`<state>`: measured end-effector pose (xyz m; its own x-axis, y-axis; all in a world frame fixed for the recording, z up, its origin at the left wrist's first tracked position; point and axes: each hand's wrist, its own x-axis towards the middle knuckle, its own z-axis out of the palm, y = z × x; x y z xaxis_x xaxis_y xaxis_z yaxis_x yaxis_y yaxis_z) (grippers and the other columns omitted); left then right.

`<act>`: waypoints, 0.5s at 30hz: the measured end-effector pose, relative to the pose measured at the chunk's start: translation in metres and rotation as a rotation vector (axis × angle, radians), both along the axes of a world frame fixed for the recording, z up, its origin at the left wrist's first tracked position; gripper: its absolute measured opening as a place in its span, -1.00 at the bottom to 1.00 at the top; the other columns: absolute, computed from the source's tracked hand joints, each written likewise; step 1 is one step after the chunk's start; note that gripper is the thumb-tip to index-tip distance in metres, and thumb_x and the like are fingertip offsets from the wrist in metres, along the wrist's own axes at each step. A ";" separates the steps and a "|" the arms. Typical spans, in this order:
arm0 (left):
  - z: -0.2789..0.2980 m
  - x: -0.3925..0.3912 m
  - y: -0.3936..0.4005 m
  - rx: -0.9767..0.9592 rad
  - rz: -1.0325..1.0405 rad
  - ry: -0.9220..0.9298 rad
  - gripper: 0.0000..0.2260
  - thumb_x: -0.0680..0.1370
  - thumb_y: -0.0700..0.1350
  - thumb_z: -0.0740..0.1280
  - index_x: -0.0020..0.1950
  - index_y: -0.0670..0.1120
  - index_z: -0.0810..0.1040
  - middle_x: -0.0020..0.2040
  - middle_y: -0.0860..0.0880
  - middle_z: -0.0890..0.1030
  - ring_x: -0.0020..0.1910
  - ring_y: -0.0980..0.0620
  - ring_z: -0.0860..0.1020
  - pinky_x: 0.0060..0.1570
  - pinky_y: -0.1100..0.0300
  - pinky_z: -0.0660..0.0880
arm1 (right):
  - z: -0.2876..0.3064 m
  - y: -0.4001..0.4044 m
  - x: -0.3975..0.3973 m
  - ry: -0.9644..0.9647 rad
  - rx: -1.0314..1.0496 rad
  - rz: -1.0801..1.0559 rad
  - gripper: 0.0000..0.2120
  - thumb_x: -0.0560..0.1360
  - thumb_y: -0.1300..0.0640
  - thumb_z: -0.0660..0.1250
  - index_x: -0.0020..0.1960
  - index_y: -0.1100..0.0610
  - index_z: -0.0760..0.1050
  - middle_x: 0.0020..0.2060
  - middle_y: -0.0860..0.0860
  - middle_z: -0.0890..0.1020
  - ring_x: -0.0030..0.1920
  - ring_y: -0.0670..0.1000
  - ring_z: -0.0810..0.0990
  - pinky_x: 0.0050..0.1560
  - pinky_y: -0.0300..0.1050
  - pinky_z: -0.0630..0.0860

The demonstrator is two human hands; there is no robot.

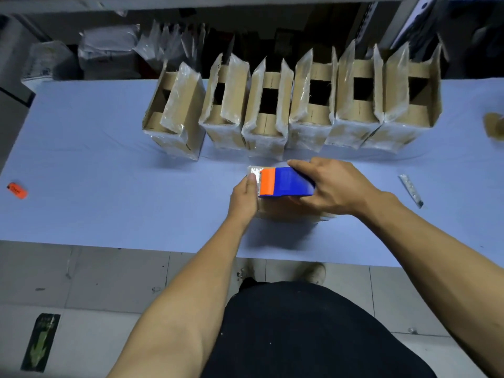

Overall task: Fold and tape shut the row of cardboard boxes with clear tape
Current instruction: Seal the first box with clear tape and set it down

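My right hand (331, 186) grips the blue-and-orange tape dispenser (283, 184) atop a closed box (289, 211) on the near worktop (109, 186). My left hand (244, 200) holds the box's left end. Six open boxes (272, 110) stand in a far row.

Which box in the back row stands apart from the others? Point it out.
The leftmost box in the row. It stands skewed, with a gap of bare table between it and the next box; the other five stand packed side by side.
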<state>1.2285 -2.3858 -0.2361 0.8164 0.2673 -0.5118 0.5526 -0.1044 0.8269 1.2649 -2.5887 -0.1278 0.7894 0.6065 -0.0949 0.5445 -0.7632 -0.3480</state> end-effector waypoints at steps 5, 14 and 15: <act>0.003 -0.001 -0.001 0.070 -0.035 -0.001 -0.65 0.72 0.15 0.04 0.26 0.02 0.51 0.06 -0.02 0.64 -0.05 0.11 0.64 -0.18 0.29 0.53 | 0.000 -0.037 -0.003 -0.033 0.021 0.000 -0.44 0.38 -0.31 0.24 0.31 -0.11 0.36 -0.15 -0.01 0.56 -0.17 0.10 0.55 -0.27 -0.15 0.31; 0.009 -0.003 -0.011 0.166 -0.032 -0.010 -0.67 0.72 0.14 0.04 0.20 0.01 0.52 0.11 -0.05 0.64 0.01 0.05 0.63 -0.08 0.23 0.54 | -0.006 -0.076 -0.003 -0.032 0.026 0.017 -0.42 0.42 -0.23 0.35 0.38 -0.09 0.32 -0.04 0.02 0.60 -0.09 0.11 0.57 -0.19 -0.09 0.50; 0.008 -0.002 -0.011 0.180 -0.024 -0.019 -0.67 0.72 0.13 0.04 0.17 0.00 0.53 0.10 -0.07 0.64 0.03 0.00 0.61 -0.04 0.18 0.53 | -0.008 -0.089 -0.004 -0.041 0.002 -0.006 -0.42 0.41 -0.22 0.37 0.37 -0.11 0.34 -0.04 0.01 0.61 -0.07 0.12 0.57 -0.19 -0.08 0.50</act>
<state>1.2263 -2.3963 -0.2276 0.8325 0.3340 -0.4421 0.5329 -0.2645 0.8037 1.2605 -2.6778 -0.1356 0.7959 0.6022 -0.0616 0.5540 -0.7656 -0.3271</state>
